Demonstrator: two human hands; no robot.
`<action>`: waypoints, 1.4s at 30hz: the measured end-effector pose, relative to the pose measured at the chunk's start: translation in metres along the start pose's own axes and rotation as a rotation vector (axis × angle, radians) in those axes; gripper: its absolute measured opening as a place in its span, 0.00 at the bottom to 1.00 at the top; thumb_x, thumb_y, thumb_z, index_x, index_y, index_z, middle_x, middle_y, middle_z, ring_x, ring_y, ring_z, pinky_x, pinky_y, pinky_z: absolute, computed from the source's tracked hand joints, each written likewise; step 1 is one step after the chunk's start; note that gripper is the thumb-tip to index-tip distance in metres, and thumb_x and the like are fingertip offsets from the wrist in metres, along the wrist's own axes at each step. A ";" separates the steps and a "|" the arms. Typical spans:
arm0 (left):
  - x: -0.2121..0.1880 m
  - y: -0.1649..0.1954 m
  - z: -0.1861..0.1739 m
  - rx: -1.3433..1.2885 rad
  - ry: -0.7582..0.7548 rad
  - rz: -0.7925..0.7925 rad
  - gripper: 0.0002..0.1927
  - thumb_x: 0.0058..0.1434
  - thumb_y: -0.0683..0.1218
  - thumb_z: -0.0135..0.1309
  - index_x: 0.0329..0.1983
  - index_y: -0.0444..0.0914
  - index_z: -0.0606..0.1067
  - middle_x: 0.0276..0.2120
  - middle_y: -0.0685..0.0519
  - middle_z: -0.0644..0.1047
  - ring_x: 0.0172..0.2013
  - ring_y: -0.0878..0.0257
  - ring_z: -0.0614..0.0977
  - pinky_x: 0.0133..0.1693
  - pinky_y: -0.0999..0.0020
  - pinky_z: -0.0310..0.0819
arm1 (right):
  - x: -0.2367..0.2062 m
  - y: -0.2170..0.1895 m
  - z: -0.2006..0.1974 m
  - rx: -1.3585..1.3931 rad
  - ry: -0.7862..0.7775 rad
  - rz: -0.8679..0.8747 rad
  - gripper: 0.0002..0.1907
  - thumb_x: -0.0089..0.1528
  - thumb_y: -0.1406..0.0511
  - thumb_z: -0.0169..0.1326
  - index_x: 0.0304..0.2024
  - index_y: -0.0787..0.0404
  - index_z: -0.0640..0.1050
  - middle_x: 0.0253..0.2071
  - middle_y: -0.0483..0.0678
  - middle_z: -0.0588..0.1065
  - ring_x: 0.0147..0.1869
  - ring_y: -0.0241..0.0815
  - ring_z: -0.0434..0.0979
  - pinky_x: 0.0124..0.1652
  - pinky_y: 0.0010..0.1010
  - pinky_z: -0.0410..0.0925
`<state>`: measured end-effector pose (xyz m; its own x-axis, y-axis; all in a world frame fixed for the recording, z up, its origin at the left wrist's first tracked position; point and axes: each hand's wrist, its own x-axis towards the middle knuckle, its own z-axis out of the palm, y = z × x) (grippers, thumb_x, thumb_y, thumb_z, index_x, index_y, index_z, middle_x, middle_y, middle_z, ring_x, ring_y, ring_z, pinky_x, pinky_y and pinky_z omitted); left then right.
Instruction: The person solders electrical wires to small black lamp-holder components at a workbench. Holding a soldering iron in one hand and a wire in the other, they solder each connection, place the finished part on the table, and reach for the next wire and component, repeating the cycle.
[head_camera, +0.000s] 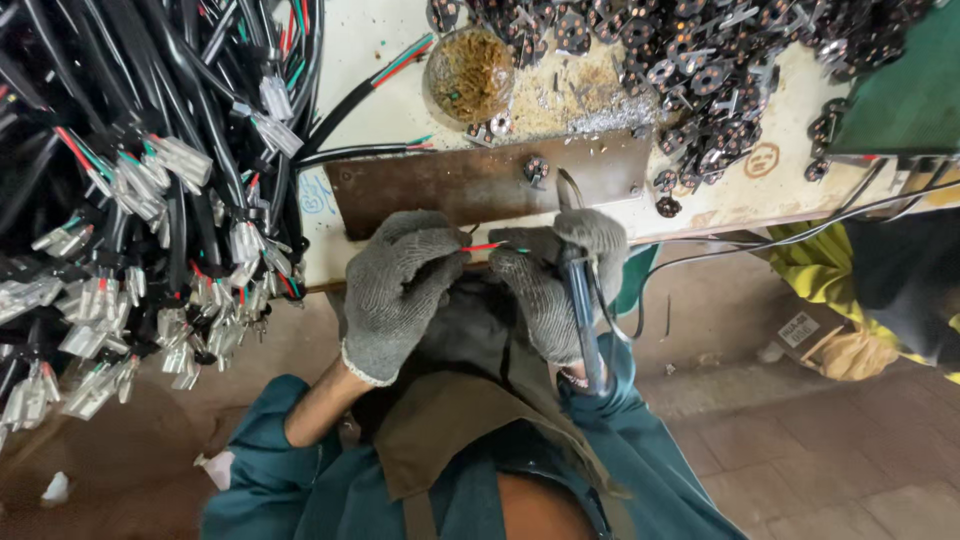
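Thin red and green wires (497, 246) held between both gloved hands, just near of the rusty metal plate (480, 185) on the surface (380, 40). Left hand (400, 290) pinching the wire ends, its grip pressed together on them. Right hand (560, 285) closed around a blue-handled soldering iron (582, 310), tip pointing far toward the plate. Likely light, limp and slippery in knit gloves, so best pinched close to the stripped ends, on the insulation. Thin strands probably easy to bend or fray. Bundles of black cable with clear connectors (140, 200) heaped at left; a pile of small dark round parts (700, 60) at far right; a round tin (470, 72) beside it.
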<state>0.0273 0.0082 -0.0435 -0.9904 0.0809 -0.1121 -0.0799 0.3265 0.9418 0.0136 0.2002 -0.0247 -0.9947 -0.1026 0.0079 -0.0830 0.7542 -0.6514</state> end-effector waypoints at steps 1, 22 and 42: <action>-0.001 0.000 -0.002 0.059 -0.024 0.001 0.13 0.58 0.38 0.64 0.46 0.39 0.80 0.45 0.47 0.79 0.45 0.50 0.83 0.44 0.60 0.77 | 0.000 0.002 -0.001 -0.028 0.001 -0.052 0.17 0.46 0.66 0.72 0.38 0.56 0.86 0.39 0.47 0.83 0.51 0.51 0.73 0.57 0.45 0.63; 0.006 0.016 -0.009 -0.085 -0.019 -0.047 0.08 0.64 0.39 0.61 0.46 0.37 0.78 0.41 0.48 0.81 0.40 0.53 0.85 0.43 0.65 0.78 | -0.005 0.008 0.023 0.552 -0.063 0.178 0.27 0.56 0.75 0.71 0.52 0.61 0.70 0.50 0.46 0.77 0.53 0.40 0.80 0.52 0.34 0.75; 0.075 0.003 -0.015 0.261 0.161 0.046 0.06 0.67 0.42 0.64 0.40 0.39 0.77 0.33 0.50 0.80 0.32 0.56 0.83 0.37 0.64 0.75 | 0.043 0.032 0.006 0.190 0.156 0.011 0.14 0.53 0.70 0.68 0.36 0.62 0.75 0.35 0.51 0.78 0.31 0.44 0.78 0.44 0.35 0.73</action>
<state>-0.0494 0.0013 -0.0440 -0.9991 -0.0426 -0.0002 -0.0239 0.5585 0.8292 -0.0311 0.2158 -0.0496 -0.9941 0.0176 0.1073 -0.0736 0.6176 -0.7830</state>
